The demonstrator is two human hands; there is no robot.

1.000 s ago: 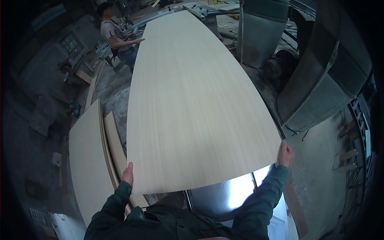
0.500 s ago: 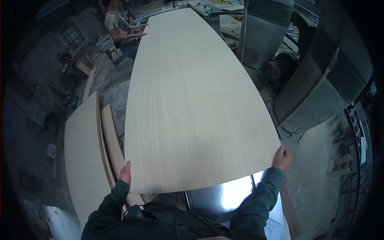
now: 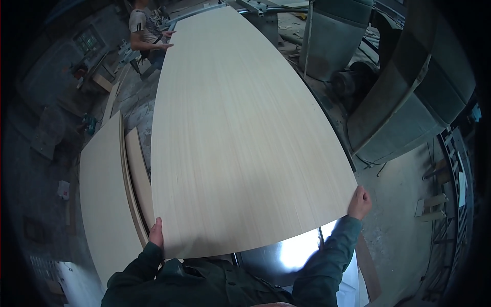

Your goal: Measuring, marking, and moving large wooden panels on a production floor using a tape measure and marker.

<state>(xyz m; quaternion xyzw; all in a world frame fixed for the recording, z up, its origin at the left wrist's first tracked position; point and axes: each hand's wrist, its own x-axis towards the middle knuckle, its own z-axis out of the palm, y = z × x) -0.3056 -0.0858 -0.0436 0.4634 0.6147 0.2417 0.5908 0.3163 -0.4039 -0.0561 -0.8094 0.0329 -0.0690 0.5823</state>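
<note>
Large pale wood-grain panel (image 3: 240, 133): held level over a shiny metal table (image 3: 291, 253), near corners gripped by left hand (image 3: 156, 233) and right hand (image 3: 360, 202). Far end held by a co-worker (image 3: 146, 28). Dusty concrete floor (image 3: 399, 225); stacked boards (image 3: 105, 194) at left.

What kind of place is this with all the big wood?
Probably a woodworking shop. The person's left hand and right hand hold a big pale wood panel, more panels are stacked on the left, and a grey machine stands nearby.
</note>
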